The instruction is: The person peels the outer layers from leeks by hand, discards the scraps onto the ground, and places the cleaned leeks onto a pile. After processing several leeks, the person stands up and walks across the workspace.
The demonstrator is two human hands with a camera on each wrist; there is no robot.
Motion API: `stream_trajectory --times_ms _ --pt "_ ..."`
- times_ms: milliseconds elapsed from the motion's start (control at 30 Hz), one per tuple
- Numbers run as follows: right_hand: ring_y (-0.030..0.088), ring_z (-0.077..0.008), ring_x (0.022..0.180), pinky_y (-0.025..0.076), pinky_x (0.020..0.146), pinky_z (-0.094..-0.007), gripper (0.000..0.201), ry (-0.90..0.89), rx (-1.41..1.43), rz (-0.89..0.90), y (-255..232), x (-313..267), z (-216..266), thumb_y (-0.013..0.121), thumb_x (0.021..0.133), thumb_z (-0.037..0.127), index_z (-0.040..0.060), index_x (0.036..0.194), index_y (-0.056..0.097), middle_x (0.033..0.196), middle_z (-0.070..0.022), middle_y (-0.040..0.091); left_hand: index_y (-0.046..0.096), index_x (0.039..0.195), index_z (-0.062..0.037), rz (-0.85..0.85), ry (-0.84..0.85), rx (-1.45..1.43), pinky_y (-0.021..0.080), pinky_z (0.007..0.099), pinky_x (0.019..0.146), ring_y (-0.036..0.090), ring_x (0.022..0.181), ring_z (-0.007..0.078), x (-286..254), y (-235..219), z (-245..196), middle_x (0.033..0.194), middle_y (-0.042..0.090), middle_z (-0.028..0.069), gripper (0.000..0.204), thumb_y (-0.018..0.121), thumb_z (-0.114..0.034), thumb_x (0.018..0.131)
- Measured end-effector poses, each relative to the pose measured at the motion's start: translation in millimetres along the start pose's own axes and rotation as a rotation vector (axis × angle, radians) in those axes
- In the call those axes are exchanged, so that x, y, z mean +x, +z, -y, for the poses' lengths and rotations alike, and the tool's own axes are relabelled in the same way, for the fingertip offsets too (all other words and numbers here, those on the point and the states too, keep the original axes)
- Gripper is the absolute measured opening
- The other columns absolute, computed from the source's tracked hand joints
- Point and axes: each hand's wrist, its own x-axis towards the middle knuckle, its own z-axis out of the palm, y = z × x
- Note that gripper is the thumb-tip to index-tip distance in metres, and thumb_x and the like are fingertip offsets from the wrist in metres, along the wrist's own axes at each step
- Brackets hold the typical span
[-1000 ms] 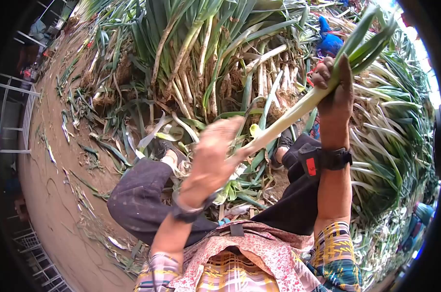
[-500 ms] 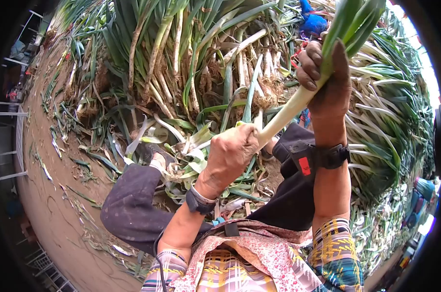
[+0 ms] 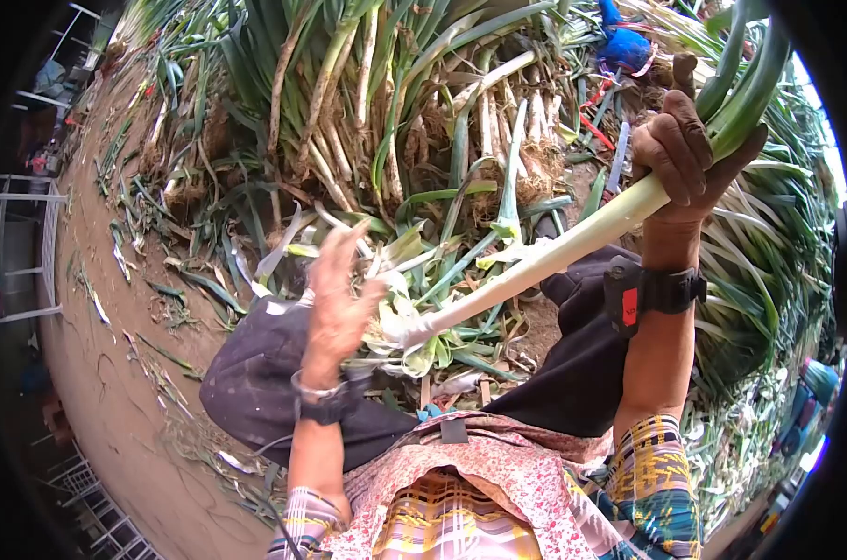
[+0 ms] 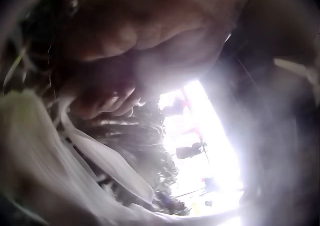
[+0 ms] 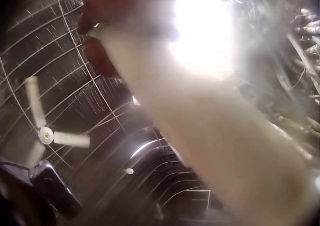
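My right hand [image 3: 680, 154] grips a large green onion [image 3: 554, 252] where the white stalk meets its green leaves, the fingers wrapped round it. The stalk slants down to the left across my lap, its root end low between the knees. In the right wrist view the pale stalk [image 5: 210, 126] crosses close to the camera below the hand. My left hand [image 3: 335, 303], blurred, is up to the left of the root end, apart from it, fingers extended and thumb out. Pale peeled leaves [image 4: 107, 158] show below the left hand [image 4: 145, 41] in the left wrist view.
A thick stand of unpeeled green onions [image 3: 349, 103] leans ahead of me. On the right lies a large pile of white-stalked onions [image 3: 760, 271]. Peeled leaves [image 3: 414, 271] litter the ground between my feet. A blue object [image 3: 626, 49] sits at the back right; brown ground [image 3: 115, 392] stretches left.
The left hand gripped the stalk's lower part half a second ago; now it is off it, farther left. The right hand has moved right with the onion, whose root end now shows.
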Motion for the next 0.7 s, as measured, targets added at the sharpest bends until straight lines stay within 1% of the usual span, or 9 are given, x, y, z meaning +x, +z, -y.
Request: stream_trajectory --times_ms 67,167,233,267,333,367,467,600,700 --pt "0.044 -0.0071 0.038 0.045 0.031 -0.0171 0.076 0.04 0.043 0.105 -3 4 -7 0.067 0.079 0.036 -0.0106 0.126 0.03 0.06 -0.0028 0.042 0.043 0.129 -0.0074 0.168 0.074 -0.398 0.025 0.0389 0.105 0.039 0.121 0.0294 25 18 -49 0.133 0.039 0.0183 0.054 0.062 -0.028 0.084" --pt "0.046 -0.0072 0.04 0.045 0.032 -0.0171 0.081 0.052 0.084 0.169 -1 10 -12 0.069 0.077 0.036 -0.0076 0.129 0.026 0.068 -0.0045 0.044 0.046 0.127 -0.0048 0.462 0.166 -0.924 0.041 0.0325 0.091 0.051 0.103 0.0183 41 61 -73 0.115 0.054 0.0109 0.052 0.063 -0.027 0.084" --pt "0.051 -0.0089 0.058 0.051 0.047 -0.0223 0.089 0.068 0.02 0.15 1 8 -7 0.073 0.073 0.036 -0.0035 0.134 0.02 0.084 -0.0068 0.045 0.049 0.123 -0.0027 0.717 -0.208 -1.285 0.048 0.027 0.079 0.056 0.089 0.011 39 69 -86 0.101 0.06 0.0054 0.046 0.063 -0.025 0.085" --pt "0.048 -0.0107 0.065 0.048 0.056 -0.0257 0.085 -0.006 -0.211 0.019 9 5 -18 0.067 0.077 0.039 -0.002 0.135 0.02 0.085 -0.0059 0.045 0.054 0.118 -0.0013 0.613 -0.235 -1.333 0.047 0.0185 0.063 0.053 0.073 0.0027 41 71 -94 0.087 0.061 -0.0021 0.038 0.063 -0.018 0.085" --pt "0.042 -0.0132 0.072 0.041 0.066 -0.0303 0.078 -0.083 -0.674 -0.329 23 3 -39 0.056 0.085 0.044 0.0006 0.138 0.02 0.084 -0.0043 0.044 0.054 0.116 0.0011 0.524 -0.187 -1.308 0.044 0.0188 0.075 0.054 0.082 0.0051 54 74 -96 0.094 0.062 0.0016 0.042 0.068 -0.018 0.081" --pt "0.039 -0.0134 0.068 0.038 0.061 -0.0297 0.064 -0.03 -0.94 -0.336 14 -1 -43 0.046 0.09 0.044 0.0028 0.135 0.028 0.075 -0.0024 0.042 0.056 0.114 0.0009 0.489 -0.24 -1.441 0.044 0.0193 0.072 0.054 0.08 0.0048 60 72 -99 0.093 0.062 0.0017 0.042 0.07 -0.018 0.079" --pt "0.04 -0.0082 0.051 0.038 0.049 -0.0256 0.033 0.026 -0.504 -0.295 7 -1 -44 0.053 0.091 0.023 0.0035 0.117 0.049 0.059 0.0031 0.038 0.057 0.111 0.0014 0.509 -0.263 -1.512 0.044 0.02 0.068 0.054 0.077 0.0063 65 69 -108 0.089 0.061 0.0011 0.037 0.065 -0.022 0.084" --pt "0.035 -0.007 0.044 0.033 0.042 -0.0224 0.025 0.055 -0.475 -0.394 6 -5 -52 0.053 0.091 0.021 0.0043 0.109 0.051 0.055 0.0046 0.037 0.058 0.103 0.0026 0.365 -0.137 -1.221 0.042 0.0196 0.064 0.052 0.07 0.0069 55 62 -98 0.08 0.057 0.0015 0.028 0.054 -0.022 0.091" --pt "0.035 -0.0073 0.047 0.033 0.042 -0.0226 0.025 -0.018 -0.473 -0.35 -1 5 -27 0.053 0.091 0.021 0.0028 0.108 0.05 0.054 0.0059 0.033 0.059 0.09 0.0003 0.492 -0.281 -1.083 0.04 0.0208 0.059 0.05 0.068 0.0076 23 28 -64 0.081 0.056 0.0022 0.024 0.051 -0.022 0.092"
